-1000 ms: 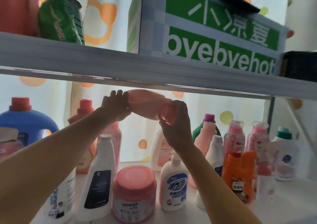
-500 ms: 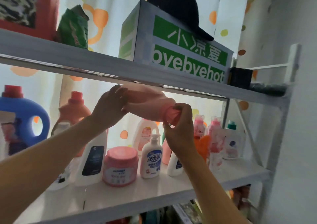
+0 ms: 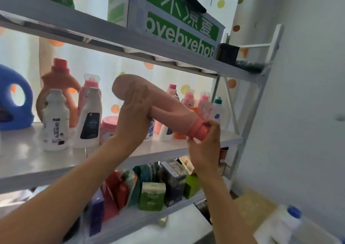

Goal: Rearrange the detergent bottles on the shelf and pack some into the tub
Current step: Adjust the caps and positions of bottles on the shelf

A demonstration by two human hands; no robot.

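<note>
A large pale pink detergent bottle [image 3: 169, 111] with a coral cap lies almost sideways in the air in front of the middle shelf [image 3: 168, 148], cap end down to the right. My left hand [image 3: 133, 116] grips its body near the base. My right hand [image 3: 204, 146] holds the cap from below. Behind it on the shelf stand several bottles: a blue jug [image 3: 13, 101], an orange jug [image 3: 56, 88], two white bottles [image 3: 55, 120], a pink jar [image 3: 109, 127] and small pink bottles [image 3: 203, 103]. A white bottle with a blue cap [image 3: 287, 223] lies at the bottom right; no tub can be made out.
The upper shelf [image 3: 112, 38] carries a green-and-white box [image 3: 179, 25] and a black cap. The lower shelf [image 3: 141, 217] holds several boxes and packets. A white wall [image 3: 308, 113] stands close on the right, beside the shelf's metal frame [image 3: 250, 113].
Both hands have brought the pink bottle down and out from under the upper shelf, tilting its cap end lower. The view has swung down and right, showing the lower shelf.
</note>
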